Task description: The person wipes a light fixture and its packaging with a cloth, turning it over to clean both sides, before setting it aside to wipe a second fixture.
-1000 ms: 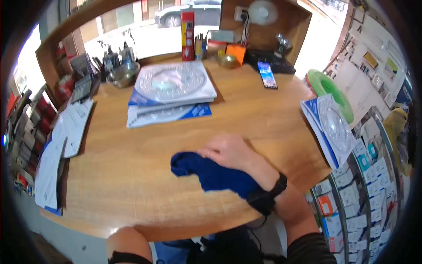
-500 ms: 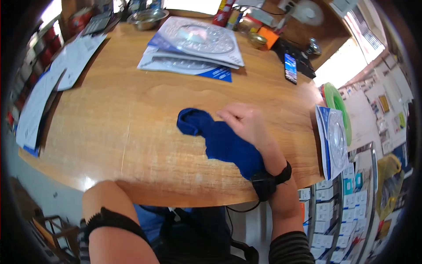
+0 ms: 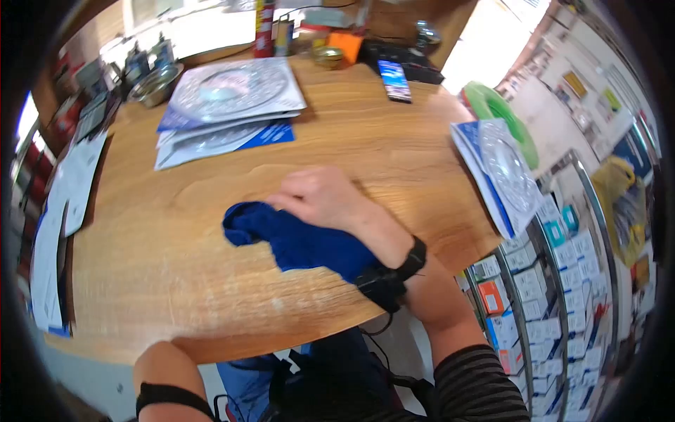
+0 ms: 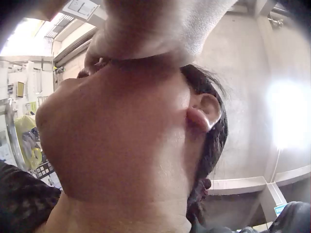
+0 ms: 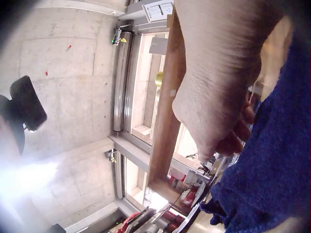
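Right hand (image 3: 320, 200): grip curled onto blue cloth (image 3: 295, 243), mid-worktop (image 3: 176, 281), toward the 6 o'clock edge. Left hand (image 4: 160, 24): grip cannot tell. Risk: the loose bunch at 9 o'clock may slip free, since the hold looks light.

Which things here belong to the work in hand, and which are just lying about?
In hand: blue cloth, right hand on it, wooden table underneath.
Lying about: phone, stacked disc packs, metal bowl, green reel, loose papers.
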{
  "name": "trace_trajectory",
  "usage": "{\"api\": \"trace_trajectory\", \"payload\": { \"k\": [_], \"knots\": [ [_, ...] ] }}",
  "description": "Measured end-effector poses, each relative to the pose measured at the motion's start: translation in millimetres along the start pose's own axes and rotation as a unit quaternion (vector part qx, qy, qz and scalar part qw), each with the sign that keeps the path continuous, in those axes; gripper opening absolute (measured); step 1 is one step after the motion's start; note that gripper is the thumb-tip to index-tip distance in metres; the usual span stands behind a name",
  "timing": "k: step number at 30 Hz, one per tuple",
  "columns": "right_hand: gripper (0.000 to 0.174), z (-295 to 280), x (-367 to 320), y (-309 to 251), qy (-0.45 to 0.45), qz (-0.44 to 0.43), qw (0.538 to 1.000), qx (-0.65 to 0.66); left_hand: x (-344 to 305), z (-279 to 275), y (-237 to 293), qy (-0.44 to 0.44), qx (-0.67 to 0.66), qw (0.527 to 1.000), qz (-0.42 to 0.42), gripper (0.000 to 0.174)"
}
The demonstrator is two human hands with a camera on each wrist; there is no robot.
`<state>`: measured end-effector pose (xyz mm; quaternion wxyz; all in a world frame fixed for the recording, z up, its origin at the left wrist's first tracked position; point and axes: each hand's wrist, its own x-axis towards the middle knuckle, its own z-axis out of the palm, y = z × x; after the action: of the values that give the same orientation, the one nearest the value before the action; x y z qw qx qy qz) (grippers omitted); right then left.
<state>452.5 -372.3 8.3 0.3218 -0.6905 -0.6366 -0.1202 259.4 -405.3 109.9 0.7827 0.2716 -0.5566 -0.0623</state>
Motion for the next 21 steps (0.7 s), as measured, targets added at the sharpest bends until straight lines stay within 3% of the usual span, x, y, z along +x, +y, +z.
{"api": "trace_trajectory", "payload": {
  "k": [8, 16, 18, 21],
  "knots": [
    [0.029, 3.4, -1.7, -1.4, 0.019, 0.007, 1.000, 0.013, 31.8, -6.9, -19.9, -0.128, -0.143, 0.978, -0.083, 0.056],
    [0.018, -0.4, -2.5, 0.2, -0.020, 0.008, 1.000, 0.005, 12.7, -15.8, 10.5, -0.052, -0.120, 0.988, -0.083, 0.057],
    [0.031, -0.5, 0.2, -2.2, 0.001, 0.006, 0.999, 0.036, 4.6, -16.5, 23.9, -0.024, -0.100, 0.991, -0.087, 0.057],
    [0.027, -5.9, 3.3, -2.4, -0.033, 0.013, 0.999, 0.016, -0.5, -16.7, 42.5, -0.002, -0.070, 0.994, -0.081, 0.057]
  ]
}}
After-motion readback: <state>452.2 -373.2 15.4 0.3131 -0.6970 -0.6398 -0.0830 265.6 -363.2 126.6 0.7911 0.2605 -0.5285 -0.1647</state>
